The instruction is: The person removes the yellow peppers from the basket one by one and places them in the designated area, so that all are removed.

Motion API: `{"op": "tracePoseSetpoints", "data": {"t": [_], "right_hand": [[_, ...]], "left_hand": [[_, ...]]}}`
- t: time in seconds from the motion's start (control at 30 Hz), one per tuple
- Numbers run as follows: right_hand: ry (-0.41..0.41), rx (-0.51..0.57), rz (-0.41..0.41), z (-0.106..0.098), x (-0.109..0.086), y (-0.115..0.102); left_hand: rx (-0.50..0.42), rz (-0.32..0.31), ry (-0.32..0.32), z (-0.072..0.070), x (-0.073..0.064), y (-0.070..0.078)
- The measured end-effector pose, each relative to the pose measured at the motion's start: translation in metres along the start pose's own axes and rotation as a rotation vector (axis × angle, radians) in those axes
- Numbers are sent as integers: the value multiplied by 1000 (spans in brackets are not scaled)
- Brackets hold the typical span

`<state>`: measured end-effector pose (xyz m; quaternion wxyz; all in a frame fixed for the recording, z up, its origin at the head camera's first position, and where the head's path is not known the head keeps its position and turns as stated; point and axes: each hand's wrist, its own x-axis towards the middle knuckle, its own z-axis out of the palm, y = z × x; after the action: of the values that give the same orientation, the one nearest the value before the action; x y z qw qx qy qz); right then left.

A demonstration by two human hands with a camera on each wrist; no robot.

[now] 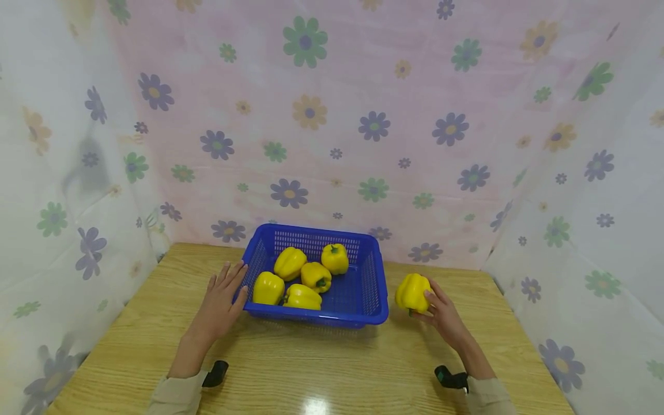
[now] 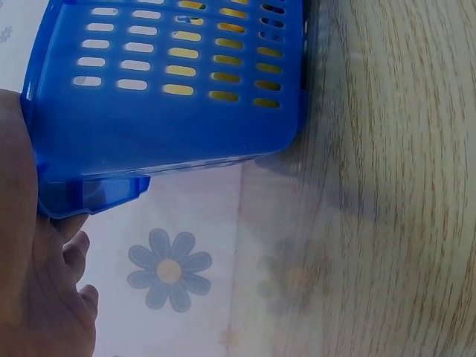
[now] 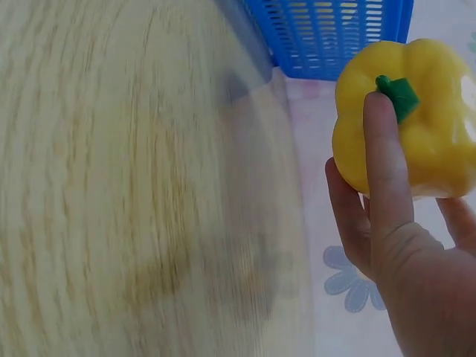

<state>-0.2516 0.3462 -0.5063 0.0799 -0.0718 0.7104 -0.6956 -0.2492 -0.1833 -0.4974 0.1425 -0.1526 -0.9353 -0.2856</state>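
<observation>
A yellow bell pepper (image 1: 412,293) is held in my right hand (image 1: 445,316), just right of the blue basket (image 1: 332,316). The right wrist view shows this pepper (image 3: 428,141) with its green stem (image 3: 400,97) under one finger; other fingers curl about its side. My left hand (image 1: 220,302) lies against the basket's left rim, its fingers fairly straight. In the left wrist view the hand (image 2: 44,290) touches the basket (image 2: 163,130) at its rim, partly cut off by the frame. Several yellow bell peppers (image 1: 289,264) lie inside the basket, mostly toward its left.
The basket stands on a wood-grain table (image 1: 321,363) near its back edge. Flower-print cloth (image 1: 332,150) rises behind the table and along both sides. A black device (image 1: 215,373) sits at the left wrist, another black device (image 1: 450,378) at the right.
</observation>
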Motion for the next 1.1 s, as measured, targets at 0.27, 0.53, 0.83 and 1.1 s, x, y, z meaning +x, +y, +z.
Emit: {"op": "tracePoseSetpoints", "data": {"t": [0.27, 0.53, 0.83, 1.1], "right_hand": [[-47, -58, -21, -7, 9, 4], [-64, -133, -28, -11, 19, 6], [-86, -219, 7, -11, 32, 1], [-90, -239, 31, -12, 45, -1]], "left_hand": [[-5, 0, 4, 1, 0, 0], [-4, 8, 12, 0, 0, 1], [-7, 19, 17, -1, 0, 1], [-6, 24, 19, 1, -1, -1]]}}
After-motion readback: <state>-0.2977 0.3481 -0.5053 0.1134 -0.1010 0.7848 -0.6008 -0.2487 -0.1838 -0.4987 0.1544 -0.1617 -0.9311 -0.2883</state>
